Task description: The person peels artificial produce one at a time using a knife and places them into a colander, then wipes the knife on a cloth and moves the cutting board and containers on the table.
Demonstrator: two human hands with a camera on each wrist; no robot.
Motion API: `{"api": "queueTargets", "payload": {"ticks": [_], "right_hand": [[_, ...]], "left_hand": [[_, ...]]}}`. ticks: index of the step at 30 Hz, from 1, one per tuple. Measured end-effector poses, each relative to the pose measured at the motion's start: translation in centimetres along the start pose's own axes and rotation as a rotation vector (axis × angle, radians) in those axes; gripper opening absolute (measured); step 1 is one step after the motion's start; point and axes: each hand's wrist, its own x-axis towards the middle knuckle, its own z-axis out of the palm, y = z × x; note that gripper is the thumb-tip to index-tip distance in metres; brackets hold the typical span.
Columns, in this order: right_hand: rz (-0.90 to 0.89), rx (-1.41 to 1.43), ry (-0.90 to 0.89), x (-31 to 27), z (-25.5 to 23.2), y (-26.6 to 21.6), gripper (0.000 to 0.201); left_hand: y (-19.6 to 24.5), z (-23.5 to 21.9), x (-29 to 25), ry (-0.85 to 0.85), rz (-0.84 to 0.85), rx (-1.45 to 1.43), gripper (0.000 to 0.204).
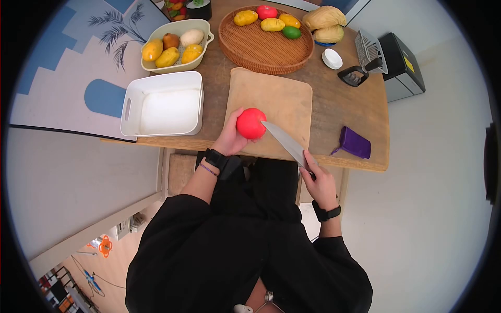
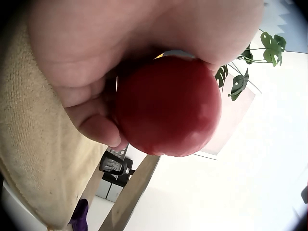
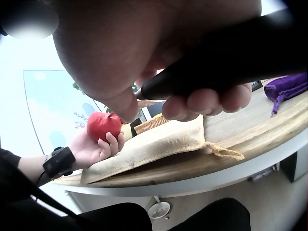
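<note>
My left hand (image 1: 229, 138) holds a round, glossy red fruit (image 1: 250, 123) over the front part of a beige cloth (image 1: 282, 96). In the left wrist view, the thumb and fingers curl about the fruit (image 2: 168, 108). A small stub shows on top of the fruit (image 3: 103, 127) in the right wrist view. My right hand (image 1: 321, 187) grips the black handle (image 3: 207, 62) of a large kitchen knife (image 1: 284, 138). The blade slants up and left from that hand, its tip overlapping the fruit's right side in the head view.
Left of the cloth stands a white bin (image 1: 164, 112), behind it a basket of fruit (image 1: 180, 66). A round wicker tray (image 1: 261, 49) with several fruits sits at the back. On the right are a purple pouch (image 1: 356, 142), a black-handled utensil (image 1: 354, 76) and a small white bowl (image 1: 332, 59).
</note>
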Motion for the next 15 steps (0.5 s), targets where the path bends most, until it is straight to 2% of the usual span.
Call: {"api": "queueTargets", "payload": {"ticks": [2, 6, 9, 11, 15], "right_hand": [[-0.014, -0.003, 0.012, 0.3, 0.0, 0.1, 0.056], [-0.014, -0.004, 0.004, 0.2, 0.1, -0.2, 0.056], [0.015, -0.02, -0.032, 0.6, -0.2, -0.7, 0.055], [0.055, -0.026, -0.071, 0.4, -0.3, -0.8, 0.054], [0.014, -0.02, -0.027, 0.7, 0.1, -0.3, 0.054]], "left_hand": [[0.1, 0.3, -0.2, 0.082, -0.003, -0.009, 0.057], [0.2, 0.5, -0.6, 0.083, 0.009, -0.037, 0.054], [0.1, -0.2, -0.7, 0.052, -0.027, -0.054, 0.055], [-0.5, -1.9, -0.1, -0.131, -0.028, 0.088, 0.056], [-0.7, -1.1, -0.2, -0.056, 0.055, 0.137, 0.049]]}}
